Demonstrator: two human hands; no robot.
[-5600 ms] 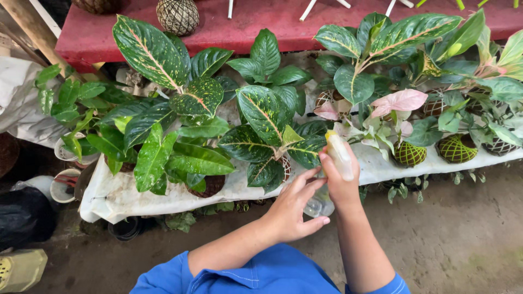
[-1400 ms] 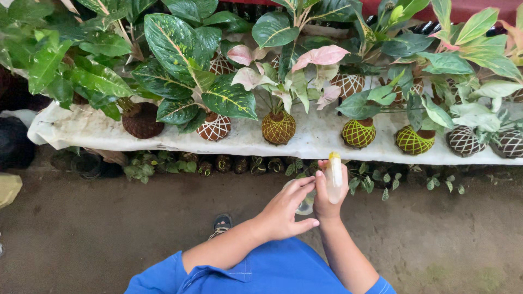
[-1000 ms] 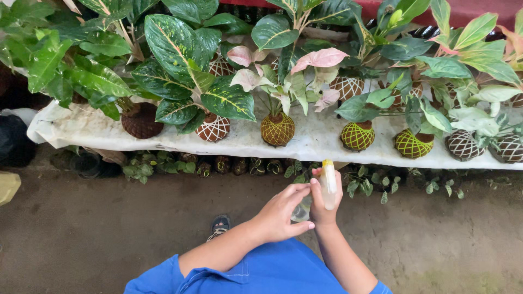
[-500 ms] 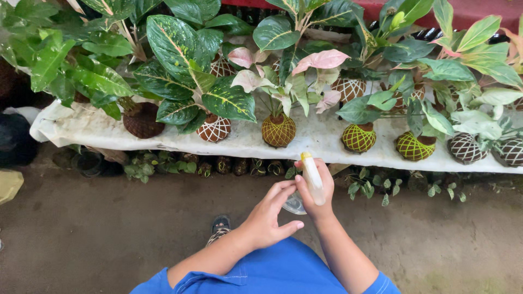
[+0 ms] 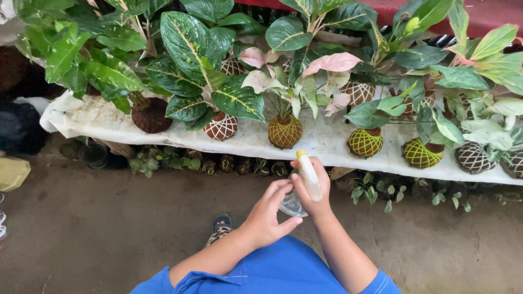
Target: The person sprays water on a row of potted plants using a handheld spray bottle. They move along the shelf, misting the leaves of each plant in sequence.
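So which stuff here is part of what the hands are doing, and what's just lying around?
In use:
right hand, holding spray bottle
left hand, at the bottle's base
yellow-netted moss ball plant, just ahead

Lying about:
dark basket pot
red bench
small seedling pots below

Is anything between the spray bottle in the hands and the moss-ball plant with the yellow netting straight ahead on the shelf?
Nothing visible. The spray bottle, held in the right hand with the left hand at its base, faces the yellow-netted moss ball across open air above the shelf edge.
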